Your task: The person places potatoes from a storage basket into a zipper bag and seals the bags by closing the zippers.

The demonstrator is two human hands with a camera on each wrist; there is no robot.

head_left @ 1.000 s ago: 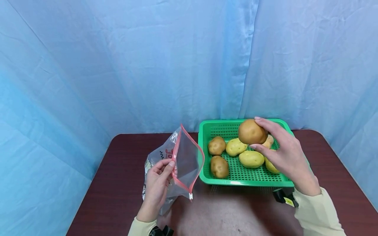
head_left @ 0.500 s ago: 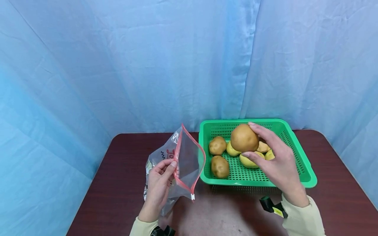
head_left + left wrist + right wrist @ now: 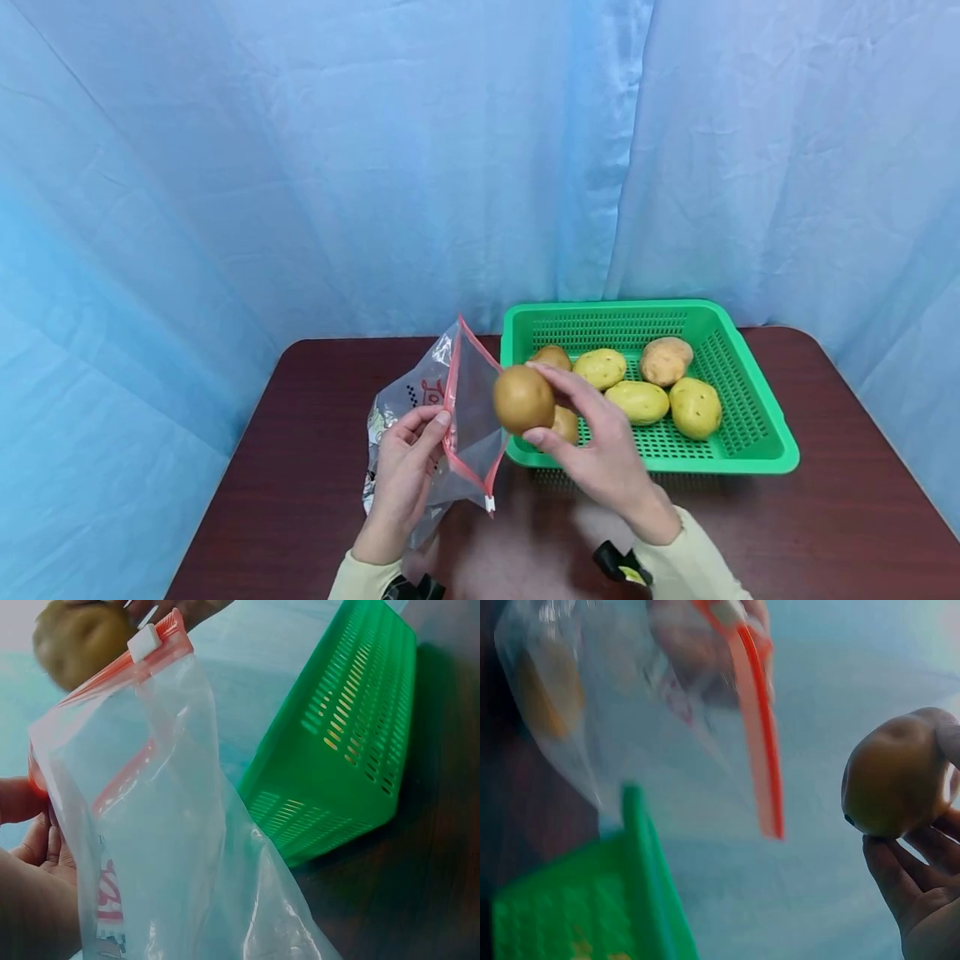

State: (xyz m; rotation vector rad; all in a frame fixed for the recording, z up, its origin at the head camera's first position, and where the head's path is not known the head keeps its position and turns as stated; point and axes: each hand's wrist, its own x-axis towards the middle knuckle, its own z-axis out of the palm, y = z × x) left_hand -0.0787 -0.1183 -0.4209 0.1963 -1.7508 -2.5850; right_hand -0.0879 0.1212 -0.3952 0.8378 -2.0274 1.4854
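Observation:
My left hand (image 3: 401, 475) pinches the pink-red rim of a clear zip bag (image 3: 471, 392) between thumb and fingers. The bag's mouth gapes towards the right, and a white slider (image 3: 490, 503) sits at its near corner. In my right hand (image 3: 603, 454), thumb and fingers grip a round brown potato (image 3: 523, 400), which overlaps the right rim of the mouth in the head view. From the left wrist, that potato (image 3: 82, 645) shows up beyond the slider end. The right wrist view, partly blurred, shows a brownish-yellow potato (image 3: 550, 690) through the lower part of the bag.
Right of the bag stands a green plastic basket (image 3: 761, 408) with more potatoes, some brown and several yellowish, such as a yellow potato (image 3: 695, 408). Both bag and basket are on a dark reddish-brown table (image 3: 277, 475). A light blue curtain (image 3: 420, 167) hangs behind it.
My right hand has carried the brown potato leftwards and down, from over the basket to the bag's mouth. The left hand has stayed almost still, holding the bag's rim.

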